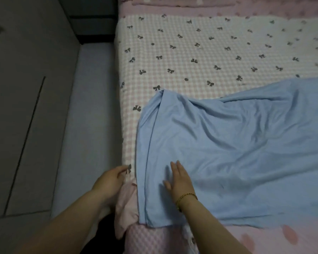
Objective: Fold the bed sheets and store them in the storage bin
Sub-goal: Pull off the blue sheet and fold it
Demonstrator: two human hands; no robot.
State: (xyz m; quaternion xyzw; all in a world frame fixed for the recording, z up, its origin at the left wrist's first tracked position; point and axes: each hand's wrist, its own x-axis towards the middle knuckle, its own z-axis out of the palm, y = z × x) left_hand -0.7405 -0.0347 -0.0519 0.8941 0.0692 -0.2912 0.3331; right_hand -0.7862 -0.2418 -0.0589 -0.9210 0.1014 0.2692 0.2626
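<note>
One right hand rests flat on blue sheet, near its edge.

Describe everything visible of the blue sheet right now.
The blue sheet is plain light blue, soft thin-looking fabric, lying wrinkled on the bow-print checked cover. Its left edge is doubled in layers, bunched at the far corner; its right side runs out of frame. The right hand rests flat on it.

The blue sheet is soft, matt cloth, creased. The bed cover beneath is textured, waffle-like checked fabric. A bracelet looks shiny, gold-coloured metal.
</note>
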